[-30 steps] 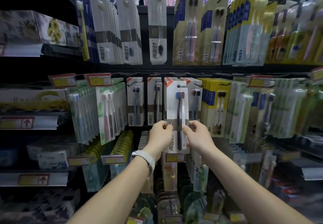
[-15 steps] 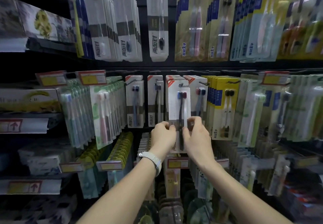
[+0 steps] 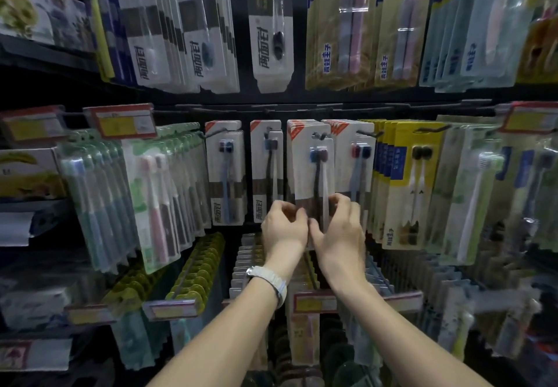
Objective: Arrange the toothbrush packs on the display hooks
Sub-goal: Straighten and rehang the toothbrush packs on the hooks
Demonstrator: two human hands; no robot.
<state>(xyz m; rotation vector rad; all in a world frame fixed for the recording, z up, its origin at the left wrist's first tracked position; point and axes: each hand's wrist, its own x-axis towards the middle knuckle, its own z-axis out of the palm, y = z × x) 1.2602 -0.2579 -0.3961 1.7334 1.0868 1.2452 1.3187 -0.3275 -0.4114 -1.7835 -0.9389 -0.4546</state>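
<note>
**Both hands on a toothbrush pack at the middle hook**

The left hand [image 3: 283, 226] is curled around the lower left edge of a white toothbrush pack [image 3: 315, 172], fingers bent in and thumb pressing toward the card. A pale watch [image 3: 268, 279] sits on that wrist. The right hand [image 3: 339, 229] pinches the pack's lower right edge, fingertips closed on the front and thumb tucked beside the left hand's thumb, so the two hands touch or nearly touch at the bottom of the card.

The pack hangs upright in the middle row, at the front of a stack of like packs. Its top hole sits at the tip of a dark hook [image 3: 318, 136]; whether the card is fully on the hook is hard to tell from this angle. Inside the pack are two brushes, one with a blue head and one dark red, with dark and pale handles running down behind the hands.

Just left hang two more white packs [image 3: 225, 172], each on its own hook. Just right is another stack of white packs with red corners, then yellow packs [image 3: 413, 184] with black-headed brushes. Green packs [image 3: 157, 199] fill the row further left. A red-and-yellow price tag [image 3: 120, 120] stands above them. More packs hang in the rows above and below.
</note>
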